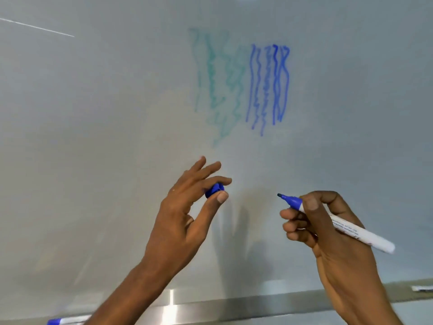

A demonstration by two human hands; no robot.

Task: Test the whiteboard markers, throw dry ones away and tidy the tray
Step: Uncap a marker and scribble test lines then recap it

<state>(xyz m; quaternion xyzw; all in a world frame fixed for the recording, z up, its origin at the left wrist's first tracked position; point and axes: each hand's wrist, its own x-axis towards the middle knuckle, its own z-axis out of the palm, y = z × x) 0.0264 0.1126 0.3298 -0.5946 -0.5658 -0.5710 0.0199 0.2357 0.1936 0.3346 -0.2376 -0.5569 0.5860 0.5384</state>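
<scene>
My right hand (328,221) grips an uncapped blue whiteboard marker (346,227) with a white barrel, its tip pointing up and left, just off the board. My left hand (187,207) pinches the marker's blue cap (214,190) between thumb and forefinger, the other fingers spread. On the whiteboard (93,137) above are strong blue squiggles (269,85) and, left of them, faint green squiggles (218,85). The metal tray (210,308) runs along the bottom edge, with another blue-capped marker (63,320) lying at its left end.
A small white object (421,288) lies on the tray at the far right, partly cut off by the frame. A thin white line (37,26) crosses the board at the upper left.
</scene>
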